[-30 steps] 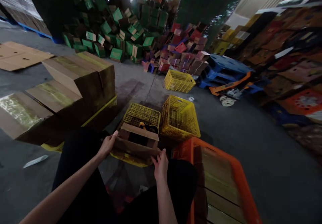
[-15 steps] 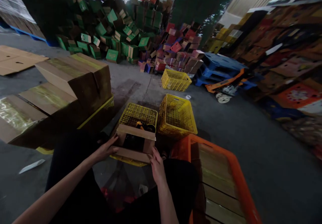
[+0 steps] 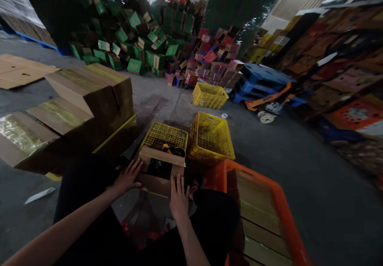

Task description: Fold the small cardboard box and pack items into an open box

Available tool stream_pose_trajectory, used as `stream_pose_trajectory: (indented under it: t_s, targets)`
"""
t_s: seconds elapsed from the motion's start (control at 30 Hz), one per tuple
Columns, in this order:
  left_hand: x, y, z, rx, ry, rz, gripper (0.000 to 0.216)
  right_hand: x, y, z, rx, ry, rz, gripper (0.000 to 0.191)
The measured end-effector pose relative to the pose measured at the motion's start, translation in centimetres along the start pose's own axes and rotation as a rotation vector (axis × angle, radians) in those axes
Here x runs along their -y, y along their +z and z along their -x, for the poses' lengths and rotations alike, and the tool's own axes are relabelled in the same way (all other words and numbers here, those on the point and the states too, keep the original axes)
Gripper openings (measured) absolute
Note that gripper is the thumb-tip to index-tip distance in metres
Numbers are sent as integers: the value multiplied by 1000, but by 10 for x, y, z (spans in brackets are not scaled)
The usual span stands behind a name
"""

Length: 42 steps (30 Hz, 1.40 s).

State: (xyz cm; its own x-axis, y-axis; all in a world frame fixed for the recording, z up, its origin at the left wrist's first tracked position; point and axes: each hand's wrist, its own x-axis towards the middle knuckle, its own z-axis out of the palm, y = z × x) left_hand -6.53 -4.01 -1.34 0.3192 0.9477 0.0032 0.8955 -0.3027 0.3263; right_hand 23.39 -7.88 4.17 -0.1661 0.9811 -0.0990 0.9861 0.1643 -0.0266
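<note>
A small cardboard box (image 3: 158,184) sits on an upturned yellow crate (image 3: 158,132) between my knees. Its long flaps are spread and a dark, shiny content shows through the gap; what it is I cannot make out. My left hand (image 3: 128,176) rests against the box's left end with its fingers stretched out. At the near right corner lies my right hand (image 3: 179,198), fingers extended and spread on the cardboard. Just beyond the box, a tape dispenser (image 3: 173,150) with black and yellow parts lies on the crate.
Taped cartons (image 3: 89,86) are stacked at left. An orange crate (image 3: 278,190) holding cartons stands at right. Yellow crates (image 3: 212,136) (image 3: 209,95) stand ahead, with blue pallets (image 3: 266,76) and an orange pallet jack (image 3: 269,102) beyond. Heaped green boxes (image 3: 134,66) fill the back.
My right hand has shifted left from the box's right edge onto its near right part, and its fingers have straightened. My left hand has flattened against the left end.
</note>
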Motion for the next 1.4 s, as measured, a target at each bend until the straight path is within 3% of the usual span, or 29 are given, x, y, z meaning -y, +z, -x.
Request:
stream_pose_trajectory:
  t_s: [0.13,0.37,0.57,0.8,1.0,1.23,1.4]
  targets:
    - [-8,-6,-3,57,-42,-31,85,1,4,-5,-68,-11,-41,89]
    - [-12,-14,-6,108,-60,48,82,17,-3,-43,-154,-174,-244,56]
    - [-8,-7,-7,71,-28,79,93,21,-24,-71,-204,-130,-138,66]
    - [-1,-2,-7,-3,43,109,86,26,-43,-125,-188,-58,-23,69]
    - [0,-6,-12,9,61,123,88,23,-32,-164,-88,-46,-31,71]
    - [-4,-34,-18,98,7,105,90,15,-19,-169,-68,-68,-14,76]
    - [-42,-50,-44,117,143,178,71,15,-12,-167,-89,-50,7,72]
